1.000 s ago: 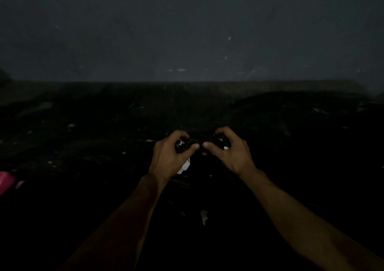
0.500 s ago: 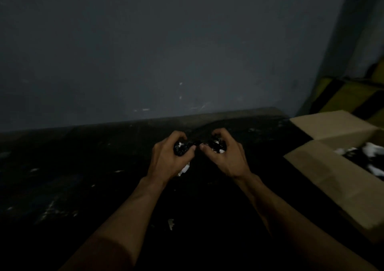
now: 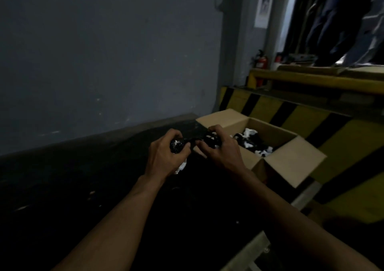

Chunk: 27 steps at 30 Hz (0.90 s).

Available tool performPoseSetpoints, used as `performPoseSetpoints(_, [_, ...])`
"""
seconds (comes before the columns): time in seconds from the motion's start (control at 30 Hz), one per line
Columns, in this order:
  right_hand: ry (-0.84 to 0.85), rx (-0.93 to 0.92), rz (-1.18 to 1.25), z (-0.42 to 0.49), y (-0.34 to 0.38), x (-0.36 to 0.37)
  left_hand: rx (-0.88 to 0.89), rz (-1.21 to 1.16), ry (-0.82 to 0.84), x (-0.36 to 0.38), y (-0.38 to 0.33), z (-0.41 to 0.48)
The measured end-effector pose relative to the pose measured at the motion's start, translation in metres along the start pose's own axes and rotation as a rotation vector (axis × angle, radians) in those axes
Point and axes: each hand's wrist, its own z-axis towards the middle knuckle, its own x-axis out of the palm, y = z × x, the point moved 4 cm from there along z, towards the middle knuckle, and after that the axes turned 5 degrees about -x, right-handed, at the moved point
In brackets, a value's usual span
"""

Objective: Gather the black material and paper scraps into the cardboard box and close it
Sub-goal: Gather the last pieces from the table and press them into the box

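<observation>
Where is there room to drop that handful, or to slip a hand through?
The cardboard box stands open, flaps folded outward, so a hand can pass in from above. Inside, black-and-white scraps crowd the middle; bare brown shows only along its far wall. The dark surface between the left hand and the grey wall looks mostly bare, but it is dim.

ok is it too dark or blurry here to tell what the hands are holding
Head view: dim overall, light coming from the doorway upper right; the surface below is nearly black; left hand and right hand are lit enough to show a black-and-white bundle gripped between them; the open cardboard box reads clearly; slight softness, wide-angle bending at edges.
</observation>
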Motion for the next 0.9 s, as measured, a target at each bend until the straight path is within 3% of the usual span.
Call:
performPoseSetpoints(0.2, [-0.087, 0.067, -0.003, 0.021, -0.058, -0.095, -0.035, -0.111, 0.039, 0.096, -0.063, 0.036])
performPoseSetpoints(0.5, [-0.036, 0.077, -0.148, 0.080, -0.174, -0.209, -0.068, -0.143, 0.003, 0.253, -0.131, 0.096])
performPoseSetpoints(0.7, [0.008, 0.054, -0.109, 0.131, -0.229, -0.217, -0.077, -0.107, -0.035, 0.310, -0.132, 0.137])
performPoseSetpoints(0.9, [0.022, 0.055, -0.056, 0.184, -0.280, -0.193, -0.106, -0.055, -0.007, 0.352, -0.089, 0.188])
